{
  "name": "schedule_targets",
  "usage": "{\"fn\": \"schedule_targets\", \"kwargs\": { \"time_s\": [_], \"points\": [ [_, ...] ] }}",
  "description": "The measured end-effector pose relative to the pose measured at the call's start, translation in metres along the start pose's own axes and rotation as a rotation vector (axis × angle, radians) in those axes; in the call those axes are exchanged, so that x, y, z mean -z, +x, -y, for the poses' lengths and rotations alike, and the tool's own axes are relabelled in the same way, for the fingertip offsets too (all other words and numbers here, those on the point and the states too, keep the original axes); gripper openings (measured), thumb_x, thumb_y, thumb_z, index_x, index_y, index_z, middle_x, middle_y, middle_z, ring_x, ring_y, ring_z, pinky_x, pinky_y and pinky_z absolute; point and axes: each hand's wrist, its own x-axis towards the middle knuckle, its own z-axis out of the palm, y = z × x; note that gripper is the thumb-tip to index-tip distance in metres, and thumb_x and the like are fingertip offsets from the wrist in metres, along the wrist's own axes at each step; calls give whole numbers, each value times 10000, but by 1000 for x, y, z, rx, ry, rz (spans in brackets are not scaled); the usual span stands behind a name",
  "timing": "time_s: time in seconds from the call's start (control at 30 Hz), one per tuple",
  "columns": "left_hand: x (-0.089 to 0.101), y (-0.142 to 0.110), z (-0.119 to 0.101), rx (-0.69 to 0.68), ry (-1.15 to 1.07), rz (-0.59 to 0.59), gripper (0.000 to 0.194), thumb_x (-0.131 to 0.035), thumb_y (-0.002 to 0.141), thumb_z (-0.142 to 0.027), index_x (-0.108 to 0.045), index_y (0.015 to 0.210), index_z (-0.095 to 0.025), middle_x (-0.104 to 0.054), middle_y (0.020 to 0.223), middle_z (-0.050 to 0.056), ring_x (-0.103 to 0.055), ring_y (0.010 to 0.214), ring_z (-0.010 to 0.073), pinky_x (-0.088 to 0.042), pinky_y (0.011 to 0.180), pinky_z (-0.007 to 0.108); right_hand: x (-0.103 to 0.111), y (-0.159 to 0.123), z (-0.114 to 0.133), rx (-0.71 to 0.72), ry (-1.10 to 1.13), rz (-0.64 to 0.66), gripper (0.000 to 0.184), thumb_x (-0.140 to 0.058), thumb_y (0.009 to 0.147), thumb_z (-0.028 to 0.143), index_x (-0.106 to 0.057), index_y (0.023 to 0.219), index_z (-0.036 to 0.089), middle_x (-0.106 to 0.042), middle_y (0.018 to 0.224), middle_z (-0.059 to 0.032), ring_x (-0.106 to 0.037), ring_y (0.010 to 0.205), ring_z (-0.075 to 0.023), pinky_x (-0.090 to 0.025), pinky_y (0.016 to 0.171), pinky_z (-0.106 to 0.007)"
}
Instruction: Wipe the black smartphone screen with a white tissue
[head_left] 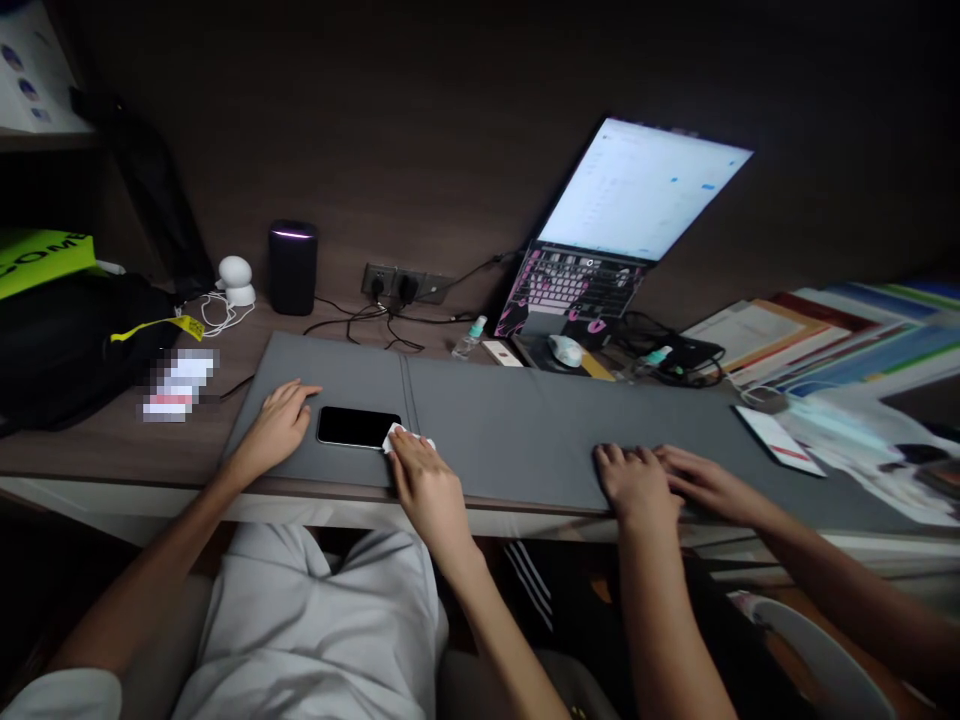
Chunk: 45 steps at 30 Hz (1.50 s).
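A smartphone (358, 427) with a dark screen lies flat on the grey desk mat (510, 430). To its left, my left hand (283, 420) rests on the mat with fingers stretched out, holding nothing and apart from the phone. My right hand (429, 478) is at the phone's right end, its fingers pressed down on a white tissue (391, 438). Part of the tissue overlaps the phone's right edge; the rest is mostly hidden under my fingers.
Another person's hands (641, 480) rest at the mat's front edge on the right. Behind the mat stand a black speaker (292, 268), a small spray bottle (469, 340), an open laptop (574, 285) and a mouse (565, 350). Books (862, 335) and a bag (67, 350) flank the desk.
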Motion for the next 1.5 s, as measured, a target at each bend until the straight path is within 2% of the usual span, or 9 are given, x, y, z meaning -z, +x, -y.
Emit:
{"fn": "schedule_targets", "kwargs": {
  "time_s": [0.17,0.4,0.53,0.63,0.73,0.83,0.97,1.23,1.5],
  "points": [
    [2,0,-1,-12,5,-1,472,-373,1056,-209,-621,1456,-169,-611,1546,127,-453,1554,290,-345,1319,537,-13,27,1,-45,-3,21,442,-422,1142,253,-712,1433,91,-671,1496,-148,-673,1385,-292,-498,1242,-488],
    [2,-1,-1,-8,13,4,466,-385,1059,-227,-621,1458,-189,-606,1560,109,-440,1572,279,-343,1323,504,-12,-5,16,-1,-79,-87,465,-416,1163,288,-681,1463,51,-655,1517,-155,-656,1406,-295,-509,1232,-450],
    [3,-1,-4,-42,22,37,424,-417,1088,-291,-646,1438,-225,-639,1533,87,-454,1564,283,-311,1315,525,-13,7,10,-23,-36,-51,453,-407,1159,267,-702,1441,69,-670,1501,-144,-668,1390,-289,-501,1240,-457],
    [6,-1,-9,-97,32,66,353,-553,1085,-414,-680,1387,-284,-688,1473,57,-493,1534,297,-178,1347,564,-17,29,3,-62,7,-3,444,-432,1159,290,-707,1436,79,-677,1492,-147,-660,1399,-305,-485,1247,-471],
    [7,-2,-12,-172,31,120,479,-738,999,-527,-666,1418,-306,-679,1487,57,-484,1537,321,-116,1349,570,-21,32,3,-81,24,-2,468,-449,1164,339,-693,1450,59,-664,1507,-162,-641,1419,-325,-475,1253,-482],
    [7,-1,-12,-187,37,136,585,-810,957,-543,-643,1456,-287,-661,1500,73,-503,1508,327,-143,1338,551,-19,14,10,-73,-3,-53,495,-429,1170,355,-672,1479,54,-630,1546,-168,-629,1433,-329,-474,1253,-489],
    [6,1,-10,-175,26,120,605,-842,935,-536,-649,1446,-275,-670,1465,76,-554,1420,316,-248,1291,512,-14,-3,17,-54,-26,-89,504,-419,1174,364,-681,1473,55,-643,1529,-167,-641,1420,-320,-488,1240,-477],
    [17,6,-22,-114,25,159,481,-897,893,-450,-702,1296,-276,-704,1357,28,-595,1311,294,-392,1140,435,-14,34,0,-66,68,13,443,-493,1143,320,-711,1439,73,-671,1495,-169,-647,1418,-309,-494,1243,-460],
    [30,32,-28,-177,142,249,503,-888,895,-460,-645,1270,-231,-692,1301,36,-601,1238,278,-432,1066,398,1,29,-24,-11,120,86,451,-446,1153,296,-676,1507,137,-629,1553,-125,-627,1449,-279,-508,1245,-467]
  ]
}}
